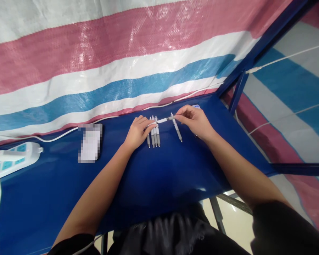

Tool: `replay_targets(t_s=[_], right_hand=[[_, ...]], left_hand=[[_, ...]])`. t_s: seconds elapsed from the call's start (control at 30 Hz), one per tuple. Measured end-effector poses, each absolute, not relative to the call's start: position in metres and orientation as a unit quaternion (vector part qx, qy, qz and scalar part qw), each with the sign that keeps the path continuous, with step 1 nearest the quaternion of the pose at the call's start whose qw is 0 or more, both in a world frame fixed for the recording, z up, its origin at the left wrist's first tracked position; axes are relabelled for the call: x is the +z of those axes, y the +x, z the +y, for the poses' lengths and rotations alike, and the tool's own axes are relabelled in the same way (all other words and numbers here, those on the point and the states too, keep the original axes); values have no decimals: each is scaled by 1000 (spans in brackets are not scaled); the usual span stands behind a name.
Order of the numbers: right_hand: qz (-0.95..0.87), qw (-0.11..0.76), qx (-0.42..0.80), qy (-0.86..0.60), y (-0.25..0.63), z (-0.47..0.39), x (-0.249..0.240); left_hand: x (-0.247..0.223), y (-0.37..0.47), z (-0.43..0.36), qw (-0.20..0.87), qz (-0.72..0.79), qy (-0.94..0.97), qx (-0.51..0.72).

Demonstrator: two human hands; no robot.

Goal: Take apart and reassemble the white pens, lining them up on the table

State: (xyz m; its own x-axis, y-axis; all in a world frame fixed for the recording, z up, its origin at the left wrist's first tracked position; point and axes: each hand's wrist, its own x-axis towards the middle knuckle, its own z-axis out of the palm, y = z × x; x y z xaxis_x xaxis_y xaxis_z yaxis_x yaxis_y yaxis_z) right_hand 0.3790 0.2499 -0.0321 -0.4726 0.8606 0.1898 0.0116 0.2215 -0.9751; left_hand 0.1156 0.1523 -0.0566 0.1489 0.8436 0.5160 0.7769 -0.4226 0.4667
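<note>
Between my two hands a white and grey pen (163,120) is held nearly level above the table. My left hand (138,131) grips its left end, fingers closed. The thumb and fingertips of my right hand (195,120) pinch the grey right end. Several similar pens (155,132) lie side by side under and just right of my left hand, grey tips toward me. One separate pen (177,129) lies at a slant below the right end of the held pen. A small blue and white object (196,106) is partly hidden behind my right hand.
The blue table (159,173) reaches back to a striped plastic sheet (122,63). A blurred-out pale rectangular object (90,143) lies left of my hands. A white power strip (14,159) with cables sits at far left. A blue metal frame (240,85) stands at right.
</note>
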Motion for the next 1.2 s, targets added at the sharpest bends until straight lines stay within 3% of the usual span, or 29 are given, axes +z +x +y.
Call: replay_targets(t_s=[0.27,0.47,1.03,1.2], right_hand=[[-541,554,562,-291,372,254,-36],[-537,592,528,-288,373,258,-36],[-583,440,604,-319,364,234,-26],[-674,355,531,-372,374,232,-19]], left_hand=[[-60,116,152,26,530,756,384],[-58,116,152,38,542,750,378],[-48,129,144,189,542,691,439],[-42,122,145,236,551,656,459]])
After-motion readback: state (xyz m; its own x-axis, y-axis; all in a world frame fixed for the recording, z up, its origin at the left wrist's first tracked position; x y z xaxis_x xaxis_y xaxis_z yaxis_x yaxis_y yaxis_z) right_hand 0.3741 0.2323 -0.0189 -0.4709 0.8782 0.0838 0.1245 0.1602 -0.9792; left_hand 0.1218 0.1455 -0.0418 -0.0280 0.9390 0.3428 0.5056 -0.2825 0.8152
